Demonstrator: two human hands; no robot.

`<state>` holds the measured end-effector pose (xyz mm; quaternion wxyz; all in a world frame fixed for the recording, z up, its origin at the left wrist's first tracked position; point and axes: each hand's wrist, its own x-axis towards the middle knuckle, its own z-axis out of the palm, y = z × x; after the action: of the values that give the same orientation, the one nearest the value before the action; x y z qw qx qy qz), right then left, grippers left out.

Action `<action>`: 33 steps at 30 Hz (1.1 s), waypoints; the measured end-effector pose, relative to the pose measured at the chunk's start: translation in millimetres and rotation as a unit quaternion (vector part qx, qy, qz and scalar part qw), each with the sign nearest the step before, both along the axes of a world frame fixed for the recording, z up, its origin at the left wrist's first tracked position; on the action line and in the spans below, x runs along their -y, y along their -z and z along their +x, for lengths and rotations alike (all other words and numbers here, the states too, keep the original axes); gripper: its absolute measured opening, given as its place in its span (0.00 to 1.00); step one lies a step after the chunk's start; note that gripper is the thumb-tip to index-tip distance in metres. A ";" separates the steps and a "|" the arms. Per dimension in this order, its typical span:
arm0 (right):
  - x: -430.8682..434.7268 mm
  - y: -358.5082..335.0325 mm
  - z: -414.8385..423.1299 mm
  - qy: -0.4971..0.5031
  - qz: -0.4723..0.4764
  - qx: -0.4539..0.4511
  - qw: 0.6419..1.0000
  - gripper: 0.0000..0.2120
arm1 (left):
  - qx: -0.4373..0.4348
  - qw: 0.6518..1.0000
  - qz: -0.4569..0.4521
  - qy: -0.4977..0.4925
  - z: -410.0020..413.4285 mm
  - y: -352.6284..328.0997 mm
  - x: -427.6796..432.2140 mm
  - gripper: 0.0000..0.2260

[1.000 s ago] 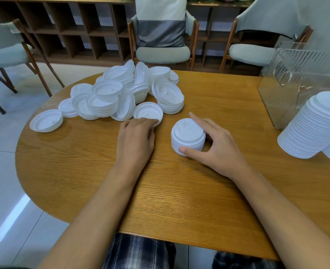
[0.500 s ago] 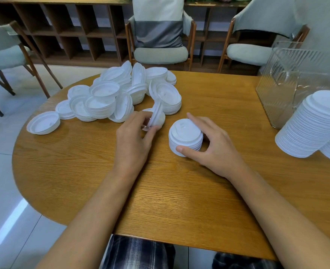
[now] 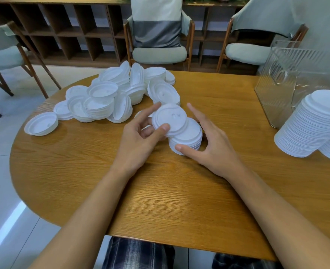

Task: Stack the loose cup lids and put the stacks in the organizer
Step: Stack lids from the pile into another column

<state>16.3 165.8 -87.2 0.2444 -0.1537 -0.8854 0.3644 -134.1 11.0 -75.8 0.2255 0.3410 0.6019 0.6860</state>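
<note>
My left hand (image 3: 140, 138) pinches one white cup lid (image 3: 170, 119) between thumb and fingers, top side up, tilted over the left edge of a short stack of lids (image 3: 189, 138) on the wooden table (image 3: 160, 200). My right hand (image 3: 209, 144) cups that stack, thumb against its near side and fingers spread behind it. A heap of loose white lids (image 3: 111, 98) lies at the table's far left. The clear ribbed organizer (image 3: 288, 82) stands at the far right.
Two tall lid stacks (image 3: 315, 123) lean at the right edge beside the organizer. A single upturned lid (image 3: 41, 124) lies apart at the left rim. Chairs (image 3: 160, 41) and a wooden shelf unit stand behind the table.
My left hand picked a lid up from beside the heap, turned it over and carried it right, over the short stack. My right hand's fingers lifted off the stack's top.
</note>
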 end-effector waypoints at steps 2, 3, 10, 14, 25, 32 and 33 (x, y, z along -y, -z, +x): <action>-0.2 0.4 0.1 -0.006 0.006 -0.005 1.000 0.45 | -0.063 0.997 -0.035 -0.023 0.3 6.2 -3.6 0.23; -0.6 0.7 0.3 -0.008 0.009 -0.004 1.000 0.44 | -0.092 0.994 -0.051 -0.034 0.6 9.2 -4.9 0.23; -2.9 5.8 -0.8 -0.005 0.040 -0.013 0.999 0.38 | -0.224 0.966 -0.097 -0.090 5.5 12.4 -3.2 0.17; -2.3 5.7 -0.8 -0.023 0.034 -0.009 0.999 0.37 | -0.250 0.961 -0.096 -0.067 3.0 12.2 -2.1 0.23; 2.0 2.5 0.1 -0.031 -0.002 -0.012 0.999 0.43 | -0.223 0.970 -0.080 -0.055 6.9 10.1 -4.7 0.29; 0.4 7.7 -1.6 -0.033 0.012 -0.013 0.999 0.42 | -0.253 0.961 -0.090 -0.068 16.2 7.9 -9.8 0.25; 0.0 7.5 -1.6 -0.033 0.010 -0.010 0.999 0.41 | -0.249 0.962 -0.091 -0.063 14.9 8.2 -9.2 0.26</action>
<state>14.8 165.8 -94.7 0.2432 -0.1185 -0.8909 0.3648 -119.1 20.2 -84.0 0.0543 0.4404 0.7192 0.5347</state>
